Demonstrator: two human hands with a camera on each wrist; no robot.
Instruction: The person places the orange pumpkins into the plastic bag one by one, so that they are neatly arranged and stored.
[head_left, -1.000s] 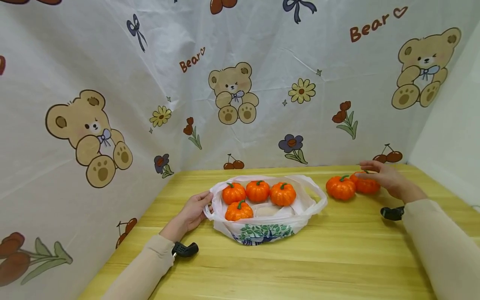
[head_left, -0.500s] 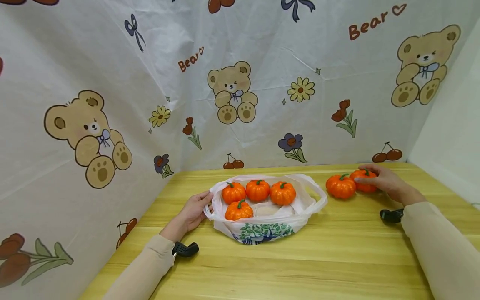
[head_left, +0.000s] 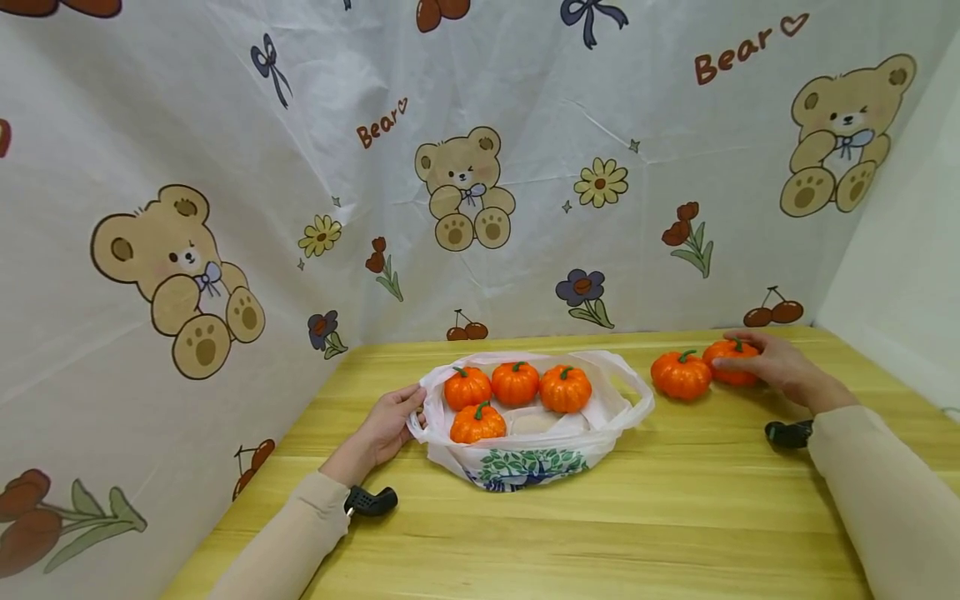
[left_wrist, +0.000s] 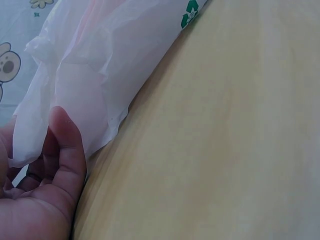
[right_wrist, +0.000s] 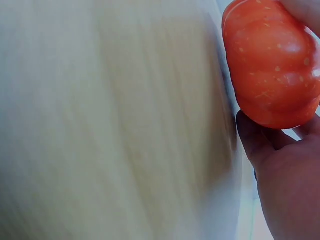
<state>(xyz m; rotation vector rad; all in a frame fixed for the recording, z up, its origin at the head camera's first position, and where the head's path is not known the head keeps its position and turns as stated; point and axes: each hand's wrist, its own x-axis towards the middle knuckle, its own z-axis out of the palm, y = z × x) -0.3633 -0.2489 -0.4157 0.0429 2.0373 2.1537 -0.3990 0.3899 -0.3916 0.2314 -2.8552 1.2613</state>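
My left hand (head_left: 388, 427) pinches the left handle of a white plastic bag (head_left: 450, 457) with a green and blue tree print. In the left wrist view, thumb and fingers hold the thin plastic (left_wrist: 82, 95). Several small orange pumpkins (head_left: 566, 389) with green stems sit inside the open bag. To its right on the table, my right hand (head_left: 789, 368) grips another pumpkin (head_left: 726, 354), thumb on the near side and fingers round the back. That same pumpkin (right_wrist: 272, 65) fills the corner of the right wrist view. Beside it rests one more pumpkin (head_left: 680, 375).
The wooden table (head_left: 540, 542) stretches in front of the bag. Behind it hangs a white sheet (head_left: 525, 283) printed with bears and flowers, and a plain white wall (head_left: 900, 283) stands at the right. The bag's right handle loop (head_left: 637, 392) stands up near the loose pumpkin.
My right hand has come down over the far right pumpkin and closed its fingers round it; that pumpkin has shifted slightly away from its neighbour. The left hand and the bag have stayed put.
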